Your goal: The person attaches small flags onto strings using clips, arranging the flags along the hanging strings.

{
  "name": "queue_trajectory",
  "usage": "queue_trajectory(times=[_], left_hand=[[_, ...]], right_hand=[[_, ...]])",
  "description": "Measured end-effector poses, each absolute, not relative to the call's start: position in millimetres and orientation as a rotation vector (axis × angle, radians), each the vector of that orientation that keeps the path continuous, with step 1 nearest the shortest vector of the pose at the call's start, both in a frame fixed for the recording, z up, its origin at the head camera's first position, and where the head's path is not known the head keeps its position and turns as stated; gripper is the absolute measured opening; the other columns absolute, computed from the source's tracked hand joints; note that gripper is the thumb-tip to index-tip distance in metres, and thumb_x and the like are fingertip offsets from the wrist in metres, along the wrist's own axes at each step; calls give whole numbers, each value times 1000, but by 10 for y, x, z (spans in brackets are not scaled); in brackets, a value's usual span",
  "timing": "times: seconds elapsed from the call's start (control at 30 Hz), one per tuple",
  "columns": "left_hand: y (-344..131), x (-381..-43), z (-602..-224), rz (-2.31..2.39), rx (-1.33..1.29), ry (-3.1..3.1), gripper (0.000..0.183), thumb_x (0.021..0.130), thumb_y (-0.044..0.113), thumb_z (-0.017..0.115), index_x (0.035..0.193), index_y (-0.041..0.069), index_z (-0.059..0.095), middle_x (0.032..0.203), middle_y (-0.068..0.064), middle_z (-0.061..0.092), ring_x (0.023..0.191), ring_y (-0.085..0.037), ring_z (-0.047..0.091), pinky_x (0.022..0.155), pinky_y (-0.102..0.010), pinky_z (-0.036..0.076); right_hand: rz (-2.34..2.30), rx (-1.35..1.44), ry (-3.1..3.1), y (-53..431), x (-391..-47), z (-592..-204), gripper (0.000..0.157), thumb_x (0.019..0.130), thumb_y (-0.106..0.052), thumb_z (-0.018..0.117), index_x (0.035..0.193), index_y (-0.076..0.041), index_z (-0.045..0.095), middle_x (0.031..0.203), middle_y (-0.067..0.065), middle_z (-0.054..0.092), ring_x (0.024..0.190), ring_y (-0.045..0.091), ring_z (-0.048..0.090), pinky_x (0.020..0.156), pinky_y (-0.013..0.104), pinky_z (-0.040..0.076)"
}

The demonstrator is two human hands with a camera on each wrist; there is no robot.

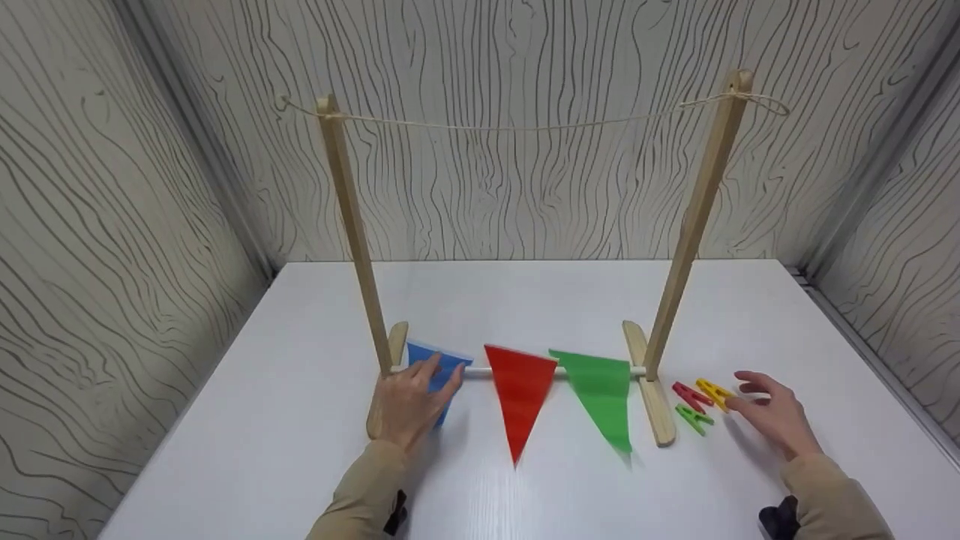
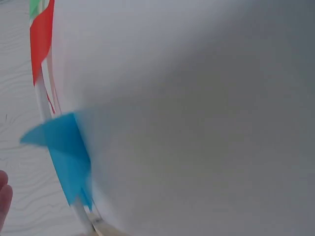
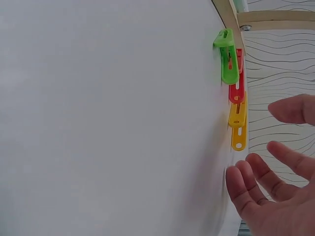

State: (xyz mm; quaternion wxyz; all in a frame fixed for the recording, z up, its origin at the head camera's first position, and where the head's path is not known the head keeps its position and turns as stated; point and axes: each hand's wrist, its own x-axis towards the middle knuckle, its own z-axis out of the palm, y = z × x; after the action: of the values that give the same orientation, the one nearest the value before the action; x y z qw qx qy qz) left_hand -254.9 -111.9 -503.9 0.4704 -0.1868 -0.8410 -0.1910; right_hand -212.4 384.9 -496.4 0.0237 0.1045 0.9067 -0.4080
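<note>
A blue triangular pennant [image 2: 69, 157] lies over the low white crossbar [image 1: 478, 371] at the left. Above it hovers my left hand [image 1: 412, 397], thumb and fingers apart, hiding part of the cloth; in the left wrist view only its fingertips [image 2: 4, 194] show, away from the pennant. Red [image 1: 520, 390] and green [image 1: 604, 390] pennants hang over the same bar. My right hand [image 1: 776, 416] is spread beside three plastic clothespins: yellow [image 3: 238, 123], red [image 3: 236, 88] and green [image 3: 228, 59]. The yellow one is nearest, between thumb and fingers in the head view, but not gripped.
Two wooden posts, left [image 1: 352, 225] and right [image 1: 697, 217], stand on flat wooden feet [image 1: 660, 420]. A thin cord [image 1: 517, 128] sags between their tops, with loose ends past each post. White tabletop [image 1: 517, 300] lies beneath, walled by wood-pattern panels [image 1: 487, 195].
</note>
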Motion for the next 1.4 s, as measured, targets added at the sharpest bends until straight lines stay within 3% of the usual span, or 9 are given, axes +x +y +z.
queue_trajectory(times=[0.17, 0.27, 0.47, 0.7, 0.83, 1.07, 1.23, 1.4], left_hand=[[-854, -2620, -5055, -540, -494, -2048, 34, 75, 29, 88, 96, 4, 79, 75, -5, 77, 58, -12, 68, 54, -17, 52], [-707, -2649, -5057, -589, -510, -2068, 32, 79, 30, 86, 99, 5, 79, 75, -4, 76, 61, -12, 69, 57, -17, 53], [-422, -2693, -5057, -610, -461, -2192, 32, 84, 32, 81, 106, 9, 77, 87, -5, 78, 75, -16, 71, 69, -27, 61], [-131, -2742, -5017, -550, -441, -2355, 36, 89, 39, 75, 113, 12, 76, 98, -3, 75, 91, -18, 66, 81, -31, 60], [10, -2764, -4987, -495, -449, -2424, 38, 91, 43, 71, 116, 15, 75, 101, -1, 74, 96, -18, 64, 89, -32, 56], [229, -2798, -4963, -424, -450, -2565, 39, 95, 47, 64, 122, 19, 72, 110, 0, 71, 108, -20, 61, 99, -36, 50], [349, -2819, -4954, -394, -467, -2674, 42, 98, 49, 59, 129, 21, 68, 120, 1, 68, 118, -21, 56, 109, -38, 46], [434, -2853, -4991, -378, -481, -2656, 36, 99, 43, 60, 125, 21, 69, 119, 2, 68, 118, -21, 57, 111, -40, 45]], right_hand=[[-1280, 358, 2774, 3828, -2163, -4976, 62, 99, -23, 56, 148, 7, 33, 142, 38, 39, 123, 52, 45, 97, 47, 53], [-1268, 367, 2768, 3821, -2196, -4977, 61, 98, -21, 56, 147, 8, 34, 141, 39, 39, 121, 50, 46, 94, 44, 54], [-1283, 362, 2729, 3812, -2233, -4974, 62, 96, -18, 56, 147, 9, 32, 142, 41, 35, 124, 53, 41, 105, 64, 41], [-1266, 356, 2705, 3838, -2249, -4991, 66, 93, -19, 61, 146, 9, 32, 139, 42, 35, 124, 54, 40, 104, 66, 40], [-1248, 360, 2718, 3847, -2246, -5006, 66, 92, -19, 63, 144, 10, 34, 135, 41, 39, 118, 51, 43, 99, 61, 44], [-1196, 356, 2764, 3855, -2240, -5018, 64, 90, -19, 64, 141, 12, 38, 128, 38, 45, 110, 43, 47, 85, 40, 44], [-1192, 351, 2772, 3859, -2233, -5033, 63, 92, -19, 65, 139, 13, 38, 125, 37, 46, 107, 42, 47, 85, 39, 46], [-1191, 376, 2766, 3854, -2235, -5039, 63, 92, -19, 66, 139, 13, 39, 125, 36, 47, 106, 40, 47, 84, 36, 45]])
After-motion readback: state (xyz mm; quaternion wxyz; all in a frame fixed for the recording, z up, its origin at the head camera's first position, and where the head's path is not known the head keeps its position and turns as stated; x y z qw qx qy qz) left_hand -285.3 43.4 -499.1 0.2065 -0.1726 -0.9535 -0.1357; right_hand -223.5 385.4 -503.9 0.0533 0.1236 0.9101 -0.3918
